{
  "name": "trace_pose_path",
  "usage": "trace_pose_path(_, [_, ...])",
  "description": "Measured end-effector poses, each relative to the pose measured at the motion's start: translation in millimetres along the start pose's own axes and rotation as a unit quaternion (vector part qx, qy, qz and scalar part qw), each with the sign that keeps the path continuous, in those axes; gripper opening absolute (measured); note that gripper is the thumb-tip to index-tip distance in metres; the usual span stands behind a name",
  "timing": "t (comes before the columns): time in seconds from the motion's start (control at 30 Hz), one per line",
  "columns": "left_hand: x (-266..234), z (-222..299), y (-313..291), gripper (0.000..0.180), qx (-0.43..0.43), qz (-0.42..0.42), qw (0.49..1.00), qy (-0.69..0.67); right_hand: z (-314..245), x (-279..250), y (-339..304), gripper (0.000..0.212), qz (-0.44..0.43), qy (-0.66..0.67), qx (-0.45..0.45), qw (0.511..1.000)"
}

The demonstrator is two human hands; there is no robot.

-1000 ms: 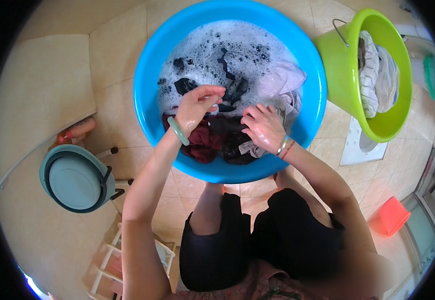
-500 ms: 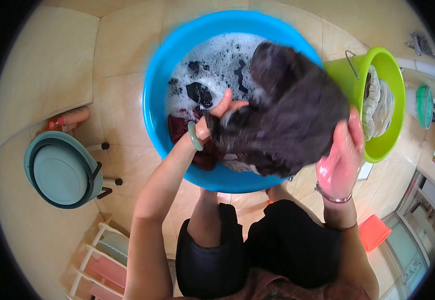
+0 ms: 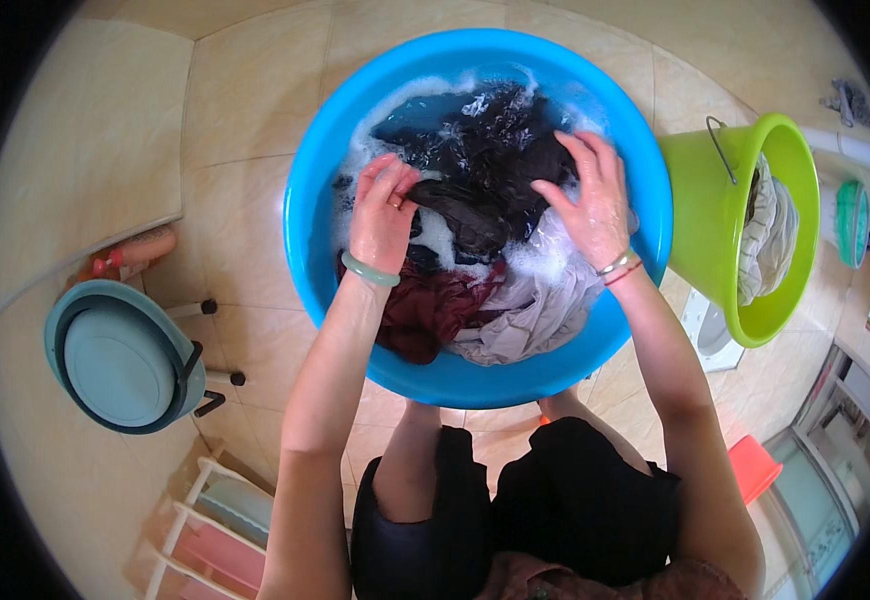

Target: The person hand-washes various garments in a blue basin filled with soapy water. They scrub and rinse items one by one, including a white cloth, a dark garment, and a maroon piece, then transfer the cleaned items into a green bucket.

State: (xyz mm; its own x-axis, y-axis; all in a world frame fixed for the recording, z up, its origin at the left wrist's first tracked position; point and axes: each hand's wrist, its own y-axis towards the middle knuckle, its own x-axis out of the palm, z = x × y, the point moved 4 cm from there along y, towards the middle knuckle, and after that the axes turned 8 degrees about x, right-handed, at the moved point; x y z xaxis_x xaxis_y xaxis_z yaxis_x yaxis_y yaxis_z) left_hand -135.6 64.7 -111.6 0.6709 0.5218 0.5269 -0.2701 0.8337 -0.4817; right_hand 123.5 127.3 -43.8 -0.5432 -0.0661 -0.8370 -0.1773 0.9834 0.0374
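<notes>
A dark garment (image 3: 490,150) lies spread in the soapy water of a large blue basin (image 3: 302,215), partly under the surface. At its left edge, my left hand (image 3: 383,215) has curled fingers closed on a fold of the dark cloth. My right hand (image 3: 595,205) is over the garment's right side, thumb and fingers apart, with fingertips beside the cloth. Nearer me in the basin are a maroon garment (image 3: 430,305) and a pale grey-white garment (image 3: 545,315), both wet. Suds hide part of the laundry.
Right of the basin, a lime-green bucket (image 3: 690,200) leans with pale cloth (image 3: 767,235) inside. On the left are a folded grey-green basin (image 3: 120,355) and a pink bottle (image 3: 145,248). A white rack (image 3: 180,530) stands lower left, and a coral-red container (image 3: 755,468) lower right.
The dark garment has gone from raised above the basin down into the water, spreading toward the far side. My right hand has moved left and away from me over the basin.
</notes>
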Motion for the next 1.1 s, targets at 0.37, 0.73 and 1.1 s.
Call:
trace_pose_path(0.37, [39,-42,3,0.056,0.271,-0.154,0.769,0.558,37,135,19,0.051,-0.124,-0.244,-0.026,0.961])
trace_pose_path(0.73, [89,-28,-23,0.069,-0.156,-0.103,0.978,-0.095,-100,-16,-27,0.037,-0.100,0.262,-0.084,0.956])
trace_pose_path(1.1, [77,-58,-8,0.046,-0.181,-0.203,0.893,-0.358,-129,7,-76,0.032,0.093,0.101,-0.169,0.976])
